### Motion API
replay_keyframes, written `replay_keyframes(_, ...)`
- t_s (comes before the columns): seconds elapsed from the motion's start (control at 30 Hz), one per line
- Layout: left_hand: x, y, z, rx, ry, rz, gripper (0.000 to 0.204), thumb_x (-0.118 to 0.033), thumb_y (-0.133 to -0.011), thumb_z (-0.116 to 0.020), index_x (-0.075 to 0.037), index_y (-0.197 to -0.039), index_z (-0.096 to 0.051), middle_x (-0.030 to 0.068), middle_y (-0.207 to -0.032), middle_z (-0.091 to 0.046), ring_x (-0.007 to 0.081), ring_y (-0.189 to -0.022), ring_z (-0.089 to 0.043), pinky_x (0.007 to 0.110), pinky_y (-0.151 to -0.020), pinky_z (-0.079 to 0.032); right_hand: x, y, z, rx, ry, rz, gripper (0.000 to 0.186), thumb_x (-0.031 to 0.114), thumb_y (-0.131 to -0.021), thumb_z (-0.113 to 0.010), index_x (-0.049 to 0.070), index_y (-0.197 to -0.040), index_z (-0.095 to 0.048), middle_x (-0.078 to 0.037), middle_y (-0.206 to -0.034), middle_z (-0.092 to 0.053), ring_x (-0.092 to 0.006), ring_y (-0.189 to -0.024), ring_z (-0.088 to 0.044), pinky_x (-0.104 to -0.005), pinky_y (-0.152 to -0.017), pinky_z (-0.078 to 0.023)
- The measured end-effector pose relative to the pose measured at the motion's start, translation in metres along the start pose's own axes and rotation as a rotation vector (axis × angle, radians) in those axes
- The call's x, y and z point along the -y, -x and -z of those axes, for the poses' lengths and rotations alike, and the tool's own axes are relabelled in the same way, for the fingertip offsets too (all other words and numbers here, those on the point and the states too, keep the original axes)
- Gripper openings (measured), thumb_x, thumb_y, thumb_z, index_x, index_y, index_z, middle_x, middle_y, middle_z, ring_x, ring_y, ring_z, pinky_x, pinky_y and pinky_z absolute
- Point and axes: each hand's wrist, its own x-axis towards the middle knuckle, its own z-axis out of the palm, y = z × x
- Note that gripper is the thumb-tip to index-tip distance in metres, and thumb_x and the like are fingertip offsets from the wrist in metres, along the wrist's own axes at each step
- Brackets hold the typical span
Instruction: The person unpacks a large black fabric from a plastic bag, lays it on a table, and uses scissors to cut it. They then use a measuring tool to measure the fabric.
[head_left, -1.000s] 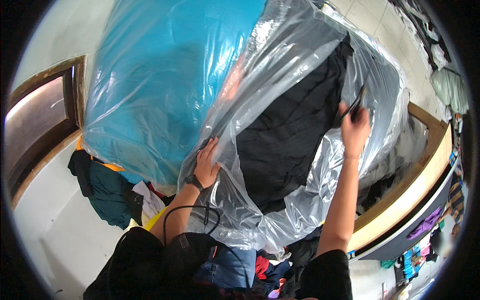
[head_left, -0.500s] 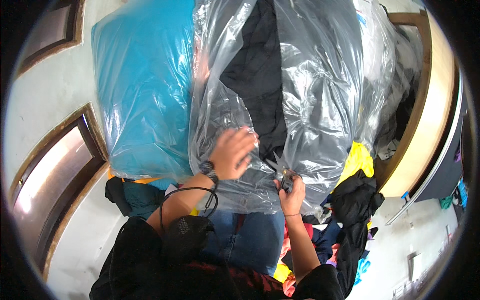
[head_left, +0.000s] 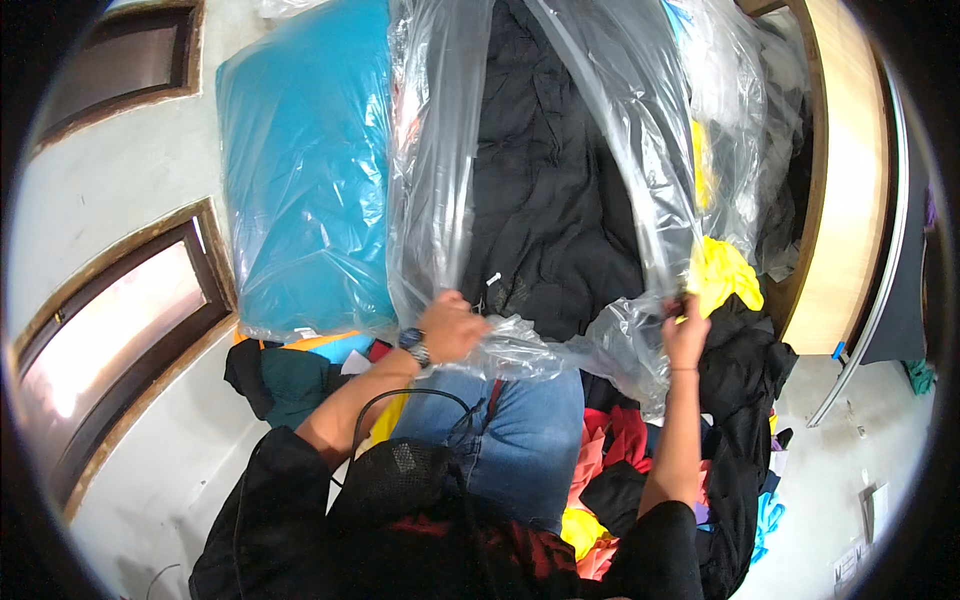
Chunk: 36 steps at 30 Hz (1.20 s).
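While the middle of the view is acting as the middle of a clock, a big clear bag (head_left: 437, 190) is gaping toward 12 o'clock, and black cloth (head_left: 550, 170) is showing through the gap. Just off the middle, toward 7 or 8 o'clock, the left hand (head_left: 453, 328) is closing its fingers around the bag's thin edge. At 3 o'clock, the right hand (head_left: 686, 325) is gripping the other side, fingers bunched; a small dark thing (head_left: 680, 308) is sitting in them, too blurry to name. A blue bundle (head_left: 305, 170) is leaning close by at 10 o'clock. Yellow cloth (head_left: 722, 275) is lying near 3 o'clock, just past the right hand, and a messy clothes pile (head_left: 625, 440) is spreading between 4 and 5. The plastic is looking thin, so a hard tug could rip it the wrong way. If the dark thing is being sharp, it could nick the black cloth. With the gap facing the legs (head_left: 520, 430), the cloth could slide out and mix with the pile. A black cord (head_left: 395, 392) is looping around 7 o'clock, so an arm could snag it.
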Motion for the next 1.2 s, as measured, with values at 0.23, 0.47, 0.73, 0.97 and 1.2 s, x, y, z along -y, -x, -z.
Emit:
replay_keyframes(0.23,0.037,0.076,0.043,0.132,-0.139,0.177,0.028,-0.025,-0.092,-0.069,-0.011,-0.067,-0.066,0.0031,-0.070,-0.065,0.0254,-0.078,-0.061,0.045,-0.098,-0.043,-0.044,-0.068,0.082,-0.126,0.141,0.242,0.025,0.003,-0.086,-0.076,-0.001,-0.099,-0.055,-0.018,-0.083,-0.064,-0.0346,-0.073,-0.063,-0.0405,-0.070,-0.050)
replay_keyframes(0.47,0.093,0.156,0.113,0.580,-0.842,0.522,0.025,-0.026,-0.087,-0.062,-0.009,-0.086,-0.080,0.0112,-0.088,-0.075,0.0273,-0.107,-0.067,0.046,-0.116,-0.036,-0.107,-0.117,0.125,-0.279,0.309,0.050,0.022,0.002,-0.085,-0.072,-0.001,-0.101,-0.058,-0.023,-0.085,-0.069,-0.0479,-0.087,-0.068,-0.0480,-0.077,-0.054)
replay_keyframes(0.73,0.031,0.068,0.072,-0.003,-0.228,0.341,0.045,-0.023,-0.083,-0.076,-0.010,-0.124,-0.065,0.0160,-0.129,-0.059,0.0380,-0.124,-0.056,0.049,-0.108,-0.043,-0.004,-0.047,0.026,-0.455,0.268,0.227,0.041,0.005,-0.083,-0.076,-0.004,-0.120,-0.061,-0.020,-0.110,-0.068,-0.0396,-0.104,-0.066,-0.0454,-0.092,-0.050)
replay_keyframes(0.97,0.018,0.090,0.008,0.136,-0.148,0.544,0.043,-0.050,-0.087,-0.076,-0.008,-0.082,-0.067,0.0144,-0.099,-0.060,0.0371,-0.103,-0.058,0.048,-0.088,-0.045,0.009,0.084,-0.030,-0.014,0.318,0.257,0.049,0.004,-0.077,-0.078,0.001,-0.122,-0.058,-0.022,-0.124,-0.064,-0.0445,-0.109,-0.060,-0.0502,-0.095,-0.048)
replay_keyframes(1.2,0.072,0.162,-0.038,0.212,-0.056,0.848,0.069,-0.063,-0.076,-0.085,-0.004,-0.104,-0.061,0.0193,-0.104,-0.059,0.0387,-0.109,-0.058,0.045,-0.096,-0.049,-0.101,0.138,-0.038,-0.046,0.168,-0.072,0.043,0.002,-0.078,-0.074,-0.002,-0.117,-0.057,-0.024,-0.106,-0.065,-0.0448,-0.101,-0.064,-0.0481,-0.091,-0.050)
